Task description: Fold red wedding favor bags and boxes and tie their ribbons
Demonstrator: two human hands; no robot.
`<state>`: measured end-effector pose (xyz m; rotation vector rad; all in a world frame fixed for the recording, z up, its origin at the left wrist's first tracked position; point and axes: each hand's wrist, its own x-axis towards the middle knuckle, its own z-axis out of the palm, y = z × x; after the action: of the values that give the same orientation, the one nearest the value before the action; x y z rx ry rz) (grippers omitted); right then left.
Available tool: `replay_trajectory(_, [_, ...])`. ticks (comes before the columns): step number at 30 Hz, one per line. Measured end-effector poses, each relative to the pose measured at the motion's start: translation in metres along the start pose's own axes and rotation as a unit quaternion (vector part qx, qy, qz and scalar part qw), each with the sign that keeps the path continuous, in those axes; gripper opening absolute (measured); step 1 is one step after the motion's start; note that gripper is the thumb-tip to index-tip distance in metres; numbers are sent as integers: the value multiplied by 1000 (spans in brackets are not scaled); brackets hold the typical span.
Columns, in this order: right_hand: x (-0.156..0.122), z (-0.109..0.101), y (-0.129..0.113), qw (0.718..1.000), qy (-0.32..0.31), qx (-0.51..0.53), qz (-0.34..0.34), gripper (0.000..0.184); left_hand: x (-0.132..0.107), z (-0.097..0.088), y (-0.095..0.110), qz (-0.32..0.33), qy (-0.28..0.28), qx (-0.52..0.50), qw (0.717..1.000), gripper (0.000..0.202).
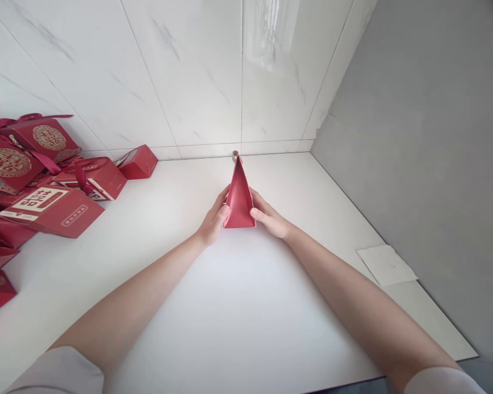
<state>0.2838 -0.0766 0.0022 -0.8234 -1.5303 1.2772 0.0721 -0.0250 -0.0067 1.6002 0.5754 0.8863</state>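
Observation:
A red paper gift box [239, 202] stands upright on the white table, its narrow triangular opening facing me with plain red inside. My left hand [214, 219] wraps its left side, the thumb at the opening's lower left edge. From the right, my right hand [270, 215] grips the other side, thumb on the lower right edge. The fingers of both hands are partly hidden behind the box. At the peak, a small tan curled piece [235, 155] shows; I cannot make out what it is.
Several red gift boxes [61, 210] with gold print and dark red ribbons are piled at the left. A white paper sheet [387, 265] lies near the right edge of the white table [238, 306]. Marbled tiles [205, 71] rise behind, and a grey surface [427, 137] borders the right.

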Motion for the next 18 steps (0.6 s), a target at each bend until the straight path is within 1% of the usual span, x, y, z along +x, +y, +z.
replay_trajectory(6, [1,1,-1,1000,-4,2,-8,98,0,0,-1,-1,8,-6,1000,90])
replay_trajectory(13, [0,1,-2,1000,0,-6,-4,104,0,4,4,-12,23,-31,999,86])
replay_trajectory(15, [-1,2,-2,1000,10,-11,4,104,0,5,9,-24,56,-71,996,81])
replay_trajectory(18, [0,3,-1,997,65,-16,39,105,3,5,16,-77,130,-152,977,72])
